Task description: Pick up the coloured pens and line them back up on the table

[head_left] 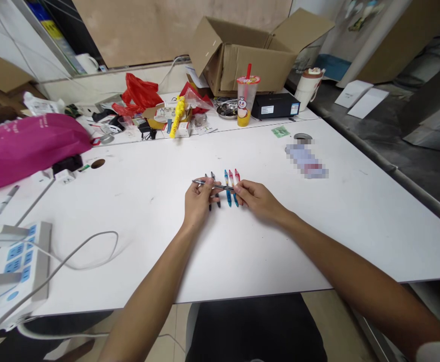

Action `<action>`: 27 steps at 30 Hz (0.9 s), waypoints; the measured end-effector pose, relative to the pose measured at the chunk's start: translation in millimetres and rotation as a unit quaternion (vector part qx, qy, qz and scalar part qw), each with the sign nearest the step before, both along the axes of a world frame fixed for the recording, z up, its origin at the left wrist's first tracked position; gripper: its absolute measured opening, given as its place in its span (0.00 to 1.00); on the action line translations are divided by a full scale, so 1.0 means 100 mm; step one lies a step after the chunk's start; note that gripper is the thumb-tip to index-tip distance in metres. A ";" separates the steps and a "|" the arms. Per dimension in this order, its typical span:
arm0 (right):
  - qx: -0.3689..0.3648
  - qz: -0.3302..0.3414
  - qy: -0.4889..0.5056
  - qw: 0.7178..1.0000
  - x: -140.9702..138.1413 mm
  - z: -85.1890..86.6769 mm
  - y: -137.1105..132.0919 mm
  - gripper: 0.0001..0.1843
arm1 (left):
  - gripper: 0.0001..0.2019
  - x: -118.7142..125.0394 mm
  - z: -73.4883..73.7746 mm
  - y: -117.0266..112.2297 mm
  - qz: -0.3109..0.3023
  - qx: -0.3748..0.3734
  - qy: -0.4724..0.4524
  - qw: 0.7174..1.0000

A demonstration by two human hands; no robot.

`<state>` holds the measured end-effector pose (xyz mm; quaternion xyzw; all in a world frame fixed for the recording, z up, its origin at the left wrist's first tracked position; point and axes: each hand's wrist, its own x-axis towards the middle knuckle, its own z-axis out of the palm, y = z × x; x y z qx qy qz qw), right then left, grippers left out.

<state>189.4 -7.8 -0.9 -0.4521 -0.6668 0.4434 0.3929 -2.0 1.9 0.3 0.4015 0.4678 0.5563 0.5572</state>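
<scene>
In the head view, around the middle of the white table [144, 211], held crosswise above a row of other pens: a dark grey pen [218, 186], slanting slightly down to the right. Pinched between thumb and fingers of the left hand [198, 202], with the left end sticking out past the thumb. Gripped at the opposite end by the right hand [259, 197], with thumb and forefinger closed together; no way to tell exactly how the hidden fingers lie. Beneath the left fingers, partly covered, two black pens [213, 176]. Between the two hands, lying lengthwise, a blue pen [226, 176]; just right of that, two pink-topped pens [231, 176], the outer one partly hidden by the right hand. Farther back, near the table's rear, a yellow object [177, 116], a red plastic bag [139, 90] and a clear cup [243, 103] with a red straw. Behind the cup, an open cardboard box [257, 70]; beside it, a black box [275, 106] and a white tumbler [307, 91]. At far left, a magenta bag [31, 146]; nearer, a power strip [43, 251] with plugs inserted.
</scene>
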 end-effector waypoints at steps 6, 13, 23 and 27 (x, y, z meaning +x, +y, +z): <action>-0.005 0.006 -0.022 1.000 0.00 0.01 0.00 0.23 | 0.16 0.00 -0.01 0.00 -0.002 0.000 0.003 1.000; -0.013 0.008 -0.024 1.000 -0.01 0.03 -0.02 0.22 | 0.15 0.00 -0.01 0.00 -0.003 0.002 0.006 1.000; -0.008 0.014 -0.022 1.000 -0.02 0.07 -0.04 0.18 | 0.17 -0.01 0.00 0.00 -0.001 0.001 0.018 1.000; -0.028 0.024 -0.030 0.999 -0.01 0.04 -0.03 0.21 | 0.20 -0.02 -0.02 0.01 -0.013 0.014 0.015 1.000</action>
